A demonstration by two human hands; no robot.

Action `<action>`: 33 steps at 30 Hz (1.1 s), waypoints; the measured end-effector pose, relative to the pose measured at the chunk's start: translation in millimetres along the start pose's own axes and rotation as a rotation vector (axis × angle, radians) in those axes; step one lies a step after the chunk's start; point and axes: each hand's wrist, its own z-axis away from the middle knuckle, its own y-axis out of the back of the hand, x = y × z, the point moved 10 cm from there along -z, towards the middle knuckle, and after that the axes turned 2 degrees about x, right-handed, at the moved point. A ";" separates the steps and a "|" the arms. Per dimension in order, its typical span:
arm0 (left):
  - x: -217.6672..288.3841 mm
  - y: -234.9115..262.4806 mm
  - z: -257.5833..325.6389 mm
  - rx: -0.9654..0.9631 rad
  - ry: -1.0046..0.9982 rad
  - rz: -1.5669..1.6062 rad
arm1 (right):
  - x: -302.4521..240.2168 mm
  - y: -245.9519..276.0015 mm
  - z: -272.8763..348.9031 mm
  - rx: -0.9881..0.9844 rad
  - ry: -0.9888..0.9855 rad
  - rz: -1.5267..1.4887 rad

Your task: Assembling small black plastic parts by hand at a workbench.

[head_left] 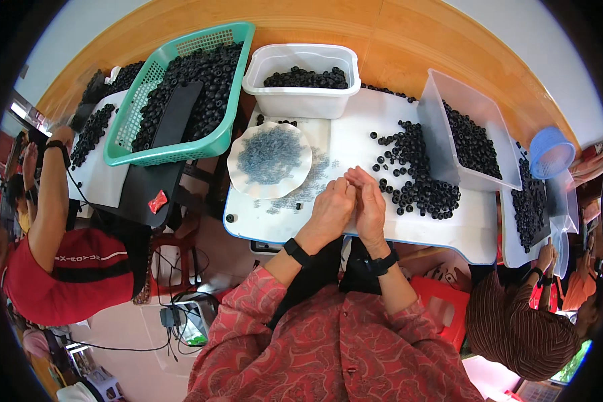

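My left hand [333,205] and my right hand [370,208] meet over the front part of the white tabletop [254,224]. Both have bent fingers pressed together at the tips, and whatever is between them is hidden or too small to make out. Left of them stands a pale wavy-edged plate [275,191] heaped with small translucent blue-grey rings [269,155]; more rings lie scattered beside it. To the right, a loose pile of black, round, bead-like parts [419,167] spreads across the table.
Behind the plate is a white tub [298,104] of black parts. A translucent bin [442,144] tilts at the right. A green basket [174,158] holds more parts and a black flat piece [176,114]. Co-workers sit at both sides; cables [174,321] hang at lower left.
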 end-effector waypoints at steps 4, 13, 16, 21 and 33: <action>-8.9 3.1 1.2 0.003 0.039 0.016 | -2.2 7.2 4.4 0.067 -0.011 0.117; -12.4 14.2 4.0 0.072 0.009 0.080 | -7.5 8.3 6.8 0.082 0.042 0.178; -14.9 15.2 4.5 0.059 0.034 0.100 | -10.1 5.4 6.9 0.073 0.050 0.205; -15.7 19.1 4.2 0.059 0.047 0.116 | -20.0 -0.9 10.9 0.104 0.141 0.439; -44.0 20.0 12.6 0.117 0.255 0.524 | -46.6 -11.2 21.0 0.067 0.311 0.771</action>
